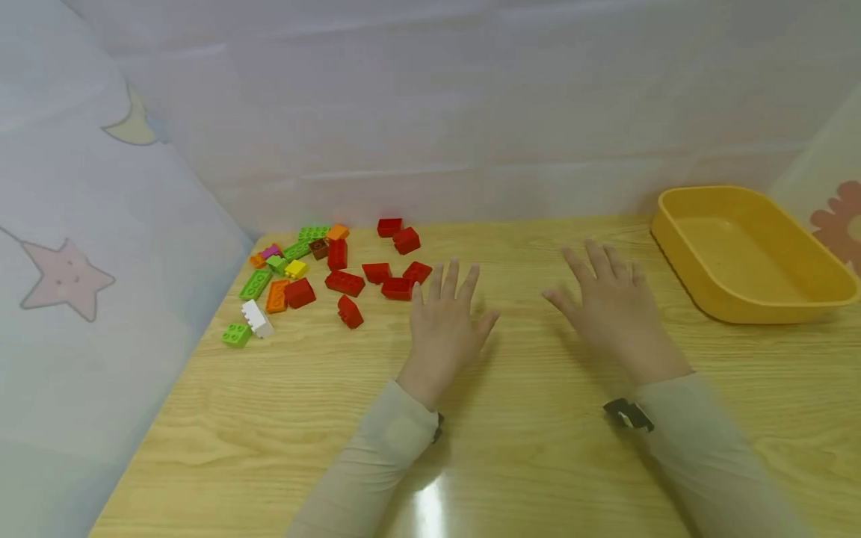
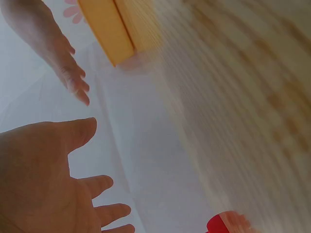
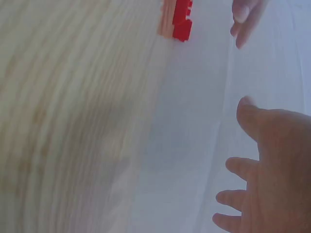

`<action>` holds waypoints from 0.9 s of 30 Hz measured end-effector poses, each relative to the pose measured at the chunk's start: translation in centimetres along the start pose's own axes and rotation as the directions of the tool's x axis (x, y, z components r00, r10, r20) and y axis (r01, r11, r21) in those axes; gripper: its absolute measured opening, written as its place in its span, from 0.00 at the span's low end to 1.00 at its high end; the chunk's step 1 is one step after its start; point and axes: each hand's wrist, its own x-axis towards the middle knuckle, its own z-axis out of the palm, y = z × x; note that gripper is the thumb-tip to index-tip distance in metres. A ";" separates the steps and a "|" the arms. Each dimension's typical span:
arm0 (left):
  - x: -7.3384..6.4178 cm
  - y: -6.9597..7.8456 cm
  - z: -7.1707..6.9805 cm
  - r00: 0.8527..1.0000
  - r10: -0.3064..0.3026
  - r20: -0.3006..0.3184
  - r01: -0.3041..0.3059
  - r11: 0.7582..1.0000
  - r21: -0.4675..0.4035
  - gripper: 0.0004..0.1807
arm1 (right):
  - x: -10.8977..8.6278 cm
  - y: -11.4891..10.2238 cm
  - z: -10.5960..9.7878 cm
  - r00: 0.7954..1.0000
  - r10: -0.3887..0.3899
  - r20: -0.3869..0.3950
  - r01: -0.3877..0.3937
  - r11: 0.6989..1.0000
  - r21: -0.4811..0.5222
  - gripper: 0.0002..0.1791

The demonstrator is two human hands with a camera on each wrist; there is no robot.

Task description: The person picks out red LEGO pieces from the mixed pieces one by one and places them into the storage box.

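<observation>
My left hand [image 1: 444, 325] hovers over the wooden table with fingers spread and holds nothing. Just beyond its fingertips lie several red toy bricks [image 1: 397, 288], some flat and some tipped on their sides. My right hand [image 1: 613, 310], also spread and without anything in it, is over the table between the left hand and a yellow plastic tub [image 1: 747, 310]. Both wrist views show the palms with thumb and fingers apart. A red brick [image 2: 218, 223] peeks in at the bottom of the left wrist view, and red bricks [image 3: 182, 29] appear at the top of the right wrist view.
Left of the red bricks, a loose group holds green bricks [image 1: 255, 285], an orange brick [image 1: 276, 297], a yellow brick [image 1: 296, 270], a brown brick [image 1: 318, 249] and a white brick [image 1: 257, 319]. Pale cloth walls [image 1: 471, 112] border the table [image 1: 269, 433] at the back and left.
</observation>
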 end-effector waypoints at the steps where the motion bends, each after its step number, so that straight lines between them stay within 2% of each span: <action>1: 0.0 0.0 0.0 1.000 0.000 0.001 0.000 1.000 -0.001 0.41 | 0.0 0.4 -0.1 1.000 0.012 -0.001 -0.012 1.000 0.015 0.46; 7: -0.1 -0.1 0.1 1.000 0.007 0.014 -0.007 1.000 -0.023 0.41 | 0.1 3.3 -1.1 0.998 0.065 -0.015 -0.064 0.996 0.061 0.46; 16: 0.0 0.0 0.4 0.999 0.026 0.048 -0.020 0.992 -0.127 0.39 | -0.5 8.1 -3.7 0.987 0.161 0.019 -0.162 0.980 0.114 0.46; 22: 0.1 0.2 0.4 0.998 0.034 0.051 -0.027 0.992 -0.126 0.39 | -1.3 10.8 -5.3 0.973 0.228 -0.032 -0.223 0.968 0.118 0.46; 27: 0.0 0.8 0.2 0.997 0.052 0.051 -0.045 0.990 -0.131 0.40 | -2.4 12.8 -6.4 0.957 0.282 -0.072 -0.268 0.950 0.161 0.45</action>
